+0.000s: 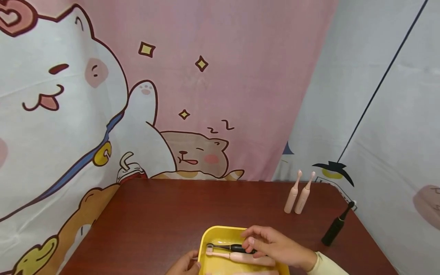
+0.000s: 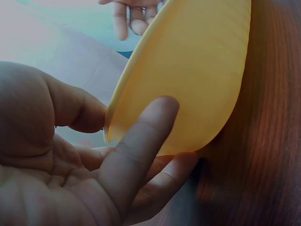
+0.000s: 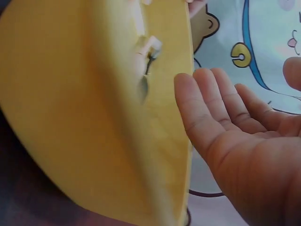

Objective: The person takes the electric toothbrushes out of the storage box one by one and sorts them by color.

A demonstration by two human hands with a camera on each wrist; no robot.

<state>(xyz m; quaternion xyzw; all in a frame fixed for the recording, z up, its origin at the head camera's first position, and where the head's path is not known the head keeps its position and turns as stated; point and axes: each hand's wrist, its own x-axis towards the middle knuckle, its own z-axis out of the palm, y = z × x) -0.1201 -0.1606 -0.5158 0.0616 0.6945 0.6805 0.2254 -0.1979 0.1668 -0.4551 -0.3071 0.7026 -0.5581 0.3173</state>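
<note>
A yellow plastic tray [image 1: 202, 250] sits at the table's near edge. Inside it lie a black electric toothbrush [image 1: 237, 248] and a pink electric toothbrush [image 1: 251, 259], with part of another pink one [image 1: 258, 272] cut off at the bottom of the head view. My left hand [image 1: 184, 265] grips the tray's left side, thumb at the rim and fingers against the outer wall [image 2: 202, 80]. Over the tray's right part hovers my right hand [image 1: 269, 244], holding nothing, its fingers loosely extended in the right wrist view and covering the black toothbrush's end.
Two pink electric toothbrushes, one [image 1: 292, 194] beside the other [image 1: 303, 196], stand upright at the table's back right. A black electric toothbrush [image 1: 333, 231] stands nearer the right edge. Behind the reddish-brown table [image 1: 165, 214] hangs a cartoon-print curtain [image 1: 254, 76].
</note>
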